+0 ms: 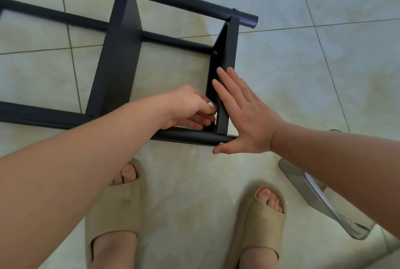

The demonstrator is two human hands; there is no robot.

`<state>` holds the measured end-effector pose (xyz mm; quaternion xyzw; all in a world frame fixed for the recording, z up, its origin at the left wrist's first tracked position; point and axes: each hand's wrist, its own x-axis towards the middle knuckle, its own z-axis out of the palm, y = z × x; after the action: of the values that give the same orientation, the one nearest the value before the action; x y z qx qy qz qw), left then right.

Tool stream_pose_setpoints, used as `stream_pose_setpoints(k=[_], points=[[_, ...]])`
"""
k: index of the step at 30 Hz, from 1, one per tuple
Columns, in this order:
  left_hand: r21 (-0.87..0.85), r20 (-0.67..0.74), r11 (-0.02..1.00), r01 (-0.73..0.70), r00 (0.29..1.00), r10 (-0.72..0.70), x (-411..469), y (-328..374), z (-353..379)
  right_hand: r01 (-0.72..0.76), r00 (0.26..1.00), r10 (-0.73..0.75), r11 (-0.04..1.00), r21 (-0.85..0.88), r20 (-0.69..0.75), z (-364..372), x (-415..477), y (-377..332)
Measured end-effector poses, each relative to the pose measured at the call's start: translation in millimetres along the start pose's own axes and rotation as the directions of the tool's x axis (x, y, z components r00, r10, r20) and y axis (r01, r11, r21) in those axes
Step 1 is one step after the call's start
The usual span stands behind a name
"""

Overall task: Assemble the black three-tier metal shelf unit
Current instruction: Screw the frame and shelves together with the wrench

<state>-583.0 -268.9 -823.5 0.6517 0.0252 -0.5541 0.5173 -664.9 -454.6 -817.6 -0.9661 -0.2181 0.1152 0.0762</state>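
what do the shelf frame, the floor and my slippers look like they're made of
Frame: metal, matte black paint, judging by round tubes and screw heads. Floor: glazed pale tile, glossy, with grout lines. Slippers: probably soft foam, matte beige, thick and seamless.

Pale tile floor [303, 63] w/ thin grout lines spreads round both hands. One beige slipper [112, 210] sits below the left hand [190, 107], second slipper [259, 221] below the right hand [244, 117]. Grey metal piece [320, 197] lies on the floor lower-right of the right hand, partly hidden by the forearm.
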Motion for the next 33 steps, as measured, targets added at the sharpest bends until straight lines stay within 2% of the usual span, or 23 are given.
stream_pose_setpoints(k=[13, 17, 24, 29, 33], points=[[-0.014, -0.088, 0.99, -0.142, 0.986, 0.14, -9.0, 0.7, 0.0, 0.007, 1.0, -0.008, 1.0, -0.018, -0.015, 1.1, 0.4, 0.5], [-0.011, -0.064, 0.992, -0.123, 0.99, 0.122, -9.5, 0.2, -1.0, 0.007, 1.0, -0.007, 1.0, -0.018, -0.01, 0.7, 0.6, 0.1], [0.114, -0.065, 0.988, -0.103, 0.992, 0.111, -7.8, 1.1, 2.4, 0.007, 1.0, -0.007, 1.0, -0.02, -0.005, -0.3, 0.5, 0.1], [-0.027, -0.06, 0.996, -0.083, 0.995, 0.081, -9.1, 3.0, 0.6, 0.006, 1.0, -0.006, 1.0, -0.023, -0.004, -0.3, 0.8, 0.0], [-0.042, -0.031, 0.998, -0.041, 0.999, 0.04, -8.7, 3.6, 0.4, 0.005, 1.0, -0.005, 1.0, -0.016, -0.006, -0.2, 0.9, 0.2]])
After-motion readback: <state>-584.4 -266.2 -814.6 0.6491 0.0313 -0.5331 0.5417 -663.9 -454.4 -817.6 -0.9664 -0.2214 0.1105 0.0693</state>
